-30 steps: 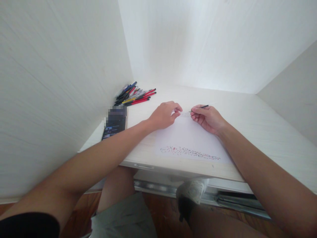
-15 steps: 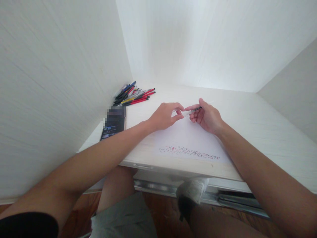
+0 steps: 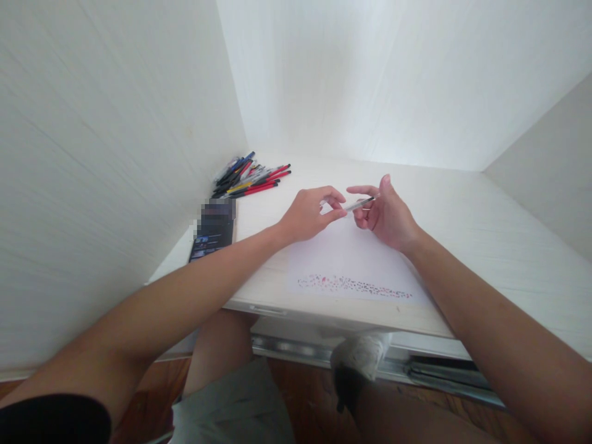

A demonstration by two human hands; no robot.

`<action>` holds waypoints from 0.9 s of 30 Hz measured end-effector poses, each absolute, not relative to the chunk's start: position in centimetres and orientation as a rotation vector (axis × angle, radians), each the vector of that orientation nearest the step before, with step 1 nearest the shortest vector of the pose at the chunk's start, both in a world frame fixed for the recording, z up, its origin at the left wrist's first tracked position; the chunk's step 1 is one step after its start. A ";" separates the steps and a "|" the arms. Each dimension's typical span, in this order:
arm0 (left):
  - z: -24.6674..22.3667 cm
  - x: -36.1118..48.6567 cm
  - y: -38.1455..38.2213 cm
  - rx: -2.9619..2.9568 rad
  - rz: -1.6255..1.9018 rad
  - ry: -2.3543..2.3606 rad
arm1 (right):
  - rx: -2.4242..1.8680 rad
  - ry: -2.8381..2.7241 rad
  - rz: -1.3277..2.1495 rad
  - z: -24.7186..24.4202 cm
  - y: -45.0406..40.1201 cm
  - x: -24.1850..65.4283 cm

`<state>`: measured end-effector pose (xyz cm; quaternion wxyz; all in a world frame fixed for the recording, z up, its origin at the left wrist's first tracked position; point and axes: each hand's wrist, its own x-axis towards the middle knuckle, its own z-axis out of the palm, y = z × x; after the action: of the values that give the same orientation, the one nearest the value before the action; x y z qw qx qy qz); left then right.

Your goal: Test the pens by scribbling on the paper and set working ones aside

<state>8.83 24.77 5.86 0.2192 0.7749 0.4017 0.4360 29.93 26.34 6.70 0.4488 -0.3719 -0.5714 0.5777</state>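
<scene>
A slim pen (image 3: 358,205), clear with a dark right end, is raised above the paper at a slant. The thumb and fingertips of my left hand (image 3: 311,213) pinch its left end. My right hand (image 3: 387,216) is just beyond the dark end, palm turned up, thumb raised and index finger stretched out, the others curled loosely. Whether the pen touches the right hand is hard to make out. Under both hands lies a white sheet of paper (image 3: 351,259), with rows of small black and red marks along its near edge.
A pile of pens (image 3: 247,177), black, red, yellow and blue, lies at the back left against the side wall. In front of it is a phone (image 3: 213,231) with its screen lit. The white desk (image 3: 490,246) has panels around it, and a drawer runs below its front edge.
My right thumb and index finger have spread apart, letting go of the pen's dark end. The pen stays in my left hand, which has barely moved.
</scene>
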 end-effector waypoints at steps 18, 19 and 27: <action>5.9 8.7 24.8 2.210 1.523 1.176 | -0.950 -1.314 1.170 7.0 26.7 30.1; 5.8 8.6 24.8 2.219 1.533 1.176 | -0.961 -1.322 1.208 7.0 26.7 30.2; 5.5 8.3 24.6 2.312 1.473 1.243 | -0.970 -1.366 1.363 6.3 27.1 30.6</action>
<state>8.34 24.56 5.49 0.0658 0.7664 0.4119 0.4885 30.58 27.08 6.33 0.4715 -0.3959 -0.5579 0.5564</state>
